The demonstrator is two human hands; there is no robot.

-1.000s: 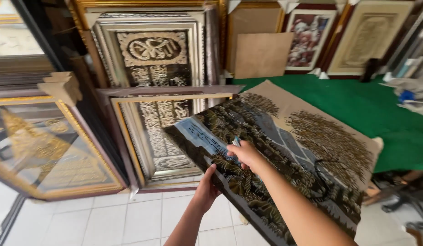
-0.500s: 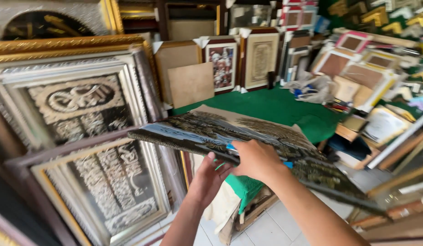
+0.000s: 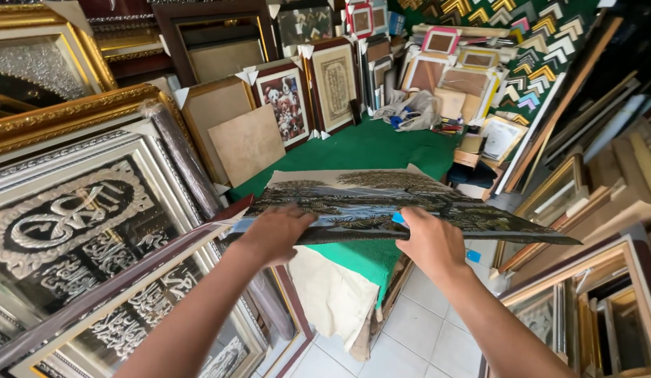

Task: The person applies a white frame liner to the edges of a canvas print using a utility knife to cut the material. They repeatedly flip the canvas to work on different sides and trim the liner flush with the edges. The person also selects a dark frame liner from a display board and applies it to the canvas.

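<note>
I hold a flat dark landscape painting (image 3: 381, 203) of trees and water level over the near edge of a green-covered table (image 3: 381, 150). My left hand (image 3: 273, 233) grips its near left edge. My right hand (image 3: 429, 241) grips the near edge further right, with a small blue thing (image 3: 398, 218) pinched against the painting. A beige cloth (image 3: 329, 294) hangs down from the table's front, below the painting.
Large silver and gold calligraphy frames (image 3: 80, 231) lean at the left. Framed pictures (image 3: 287, 105) and a brown board (image 3: 247, 143) stand along the table's back. Stacked frames and mouldings (image 3: 591, 182) crowd the right. White floor tiles (image 3: 402, 336) lie below.
The painting has swung from tilted on edge to nearly flat over the table. My left hand moved from underneath to the near left edge. The view turned right.
</note>
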